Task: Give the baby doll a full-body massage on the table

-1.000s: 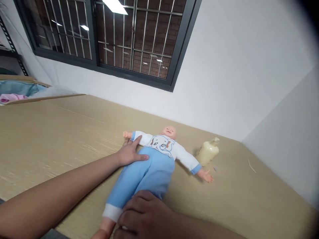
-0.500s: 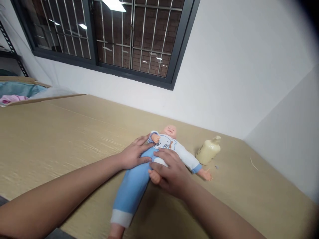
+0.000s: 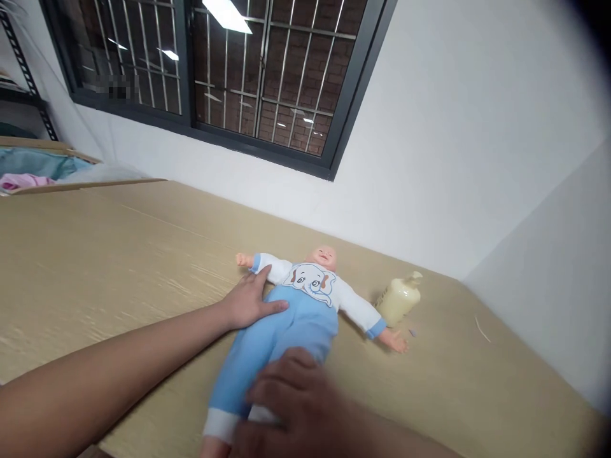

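Note:
A baby doll point(image 3: 305, 315) in a white top with an elephant print and light blue trousers lies on its back on the table, both arms spread. Along its side at the waist rests my left hand point(image 3: 251, 299), flat, with the thumb and fingers apart. My right hand point(image 3: 300, 401), blurred by motion, is bent round the lower part of the doll's leg on the right; the white cuff point(image 3: 262, 415) shows between thumb and fingers. That leg's foot is hidden by the hand. The other leg stretches toward me, its foot cut off by the frame edge.
A cream pump bottle point(image 3: 400, 300) stands near the doll's outstretched hand, with a tiny bluish bit point(image 3: 412, 333) beside it. Farther right lies a thin pale strip point(image 3: 482, 329). At the far left, a box point(image 3: 57, 186) holds cloths. Wall and barred window rise behind the table.
My right hand has come down toward me from the doll's belly, and the folded leg is now straightened. The doll's arm on the left has swung outward from its chest. My left hand stays put.

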`<state>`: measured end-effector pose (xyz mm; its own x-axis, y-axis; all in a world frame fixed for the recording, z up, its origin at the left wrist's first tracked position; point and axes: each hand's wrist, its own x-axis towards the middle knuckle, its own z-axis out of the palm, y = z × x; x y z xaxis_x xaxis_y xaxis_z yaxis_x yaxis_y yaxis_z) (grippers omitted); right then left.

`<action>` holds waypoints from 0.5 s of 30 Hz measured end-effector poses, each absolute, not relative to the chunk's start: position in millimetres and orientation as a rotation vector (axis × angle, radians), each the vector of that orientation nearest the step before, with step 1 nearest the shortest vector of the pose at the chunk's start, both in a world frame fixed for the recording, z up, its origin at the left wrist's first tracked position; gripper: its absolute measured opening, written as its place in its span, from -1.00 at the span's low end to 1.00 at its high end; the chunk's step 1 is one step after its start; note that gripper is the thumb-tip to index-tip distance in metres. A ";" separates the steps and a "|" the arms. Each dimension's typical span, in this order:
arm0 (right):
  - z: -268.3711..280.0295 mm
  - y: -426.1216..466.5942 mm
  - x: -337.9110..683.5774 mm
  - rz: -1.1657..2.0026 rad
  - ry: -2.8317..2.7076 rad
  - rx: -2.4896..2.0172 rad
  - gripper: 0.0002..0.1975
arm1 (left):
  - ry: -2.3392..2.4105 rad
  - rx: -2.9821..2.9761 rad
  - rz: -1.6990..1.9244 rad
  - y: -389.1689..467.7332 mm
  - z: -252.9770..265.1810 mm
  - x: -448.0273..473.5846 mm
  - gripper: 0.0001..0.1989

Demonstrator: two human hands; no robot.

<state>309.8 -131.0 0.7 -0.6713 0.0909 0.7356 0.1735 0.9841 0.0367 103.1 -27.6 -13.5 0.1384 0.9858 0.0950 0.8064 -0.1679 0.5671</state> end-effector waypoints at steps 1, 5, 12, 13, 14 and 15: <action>-8.3 -131.9 306.0 -0.079 -2.303 -0.128 -0.84 | 1.734 2.038 0.627 -28.4 -11.9 103.8 0.27; -32.9 -131.1 300.2 -0.078 -2.483 -0.067 -0.84 | 1.764 2.032 0.596 -29.3 -8.2 105.4 0.29; 13.3 -125.5 318.5 -0.285 -2.384 -0.114 -0.98 | 1.751 2.135 0.593 -23.6 -15.9 102.4 0.15; 21.4 -121.7 324.0 -0.313 -2.406 -0.184 -0.95 | 1.702 2.196 0.631 -23.0 -17.0 102.3 0.08; 27.6 -117.0 329.7 -0.336 -2.402 -0.255 -0.90 | 1.632 2.273 0.672 -22.8 -17.6 102.6 0.00; 31.6 -111.4 335.2 -0.347 -2.416 -0.313 -0.85 | 1.546 2.357 0.712 -23.0 -17.7 103.4 -0.08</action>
<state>335.2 -111.4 31.6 -0.7484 0.1332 0.6498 0.3106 0.9359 0.1660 103.4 -23.0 -17.7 0.3239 0.9073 0.2683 0.7939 -0.4149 0.4446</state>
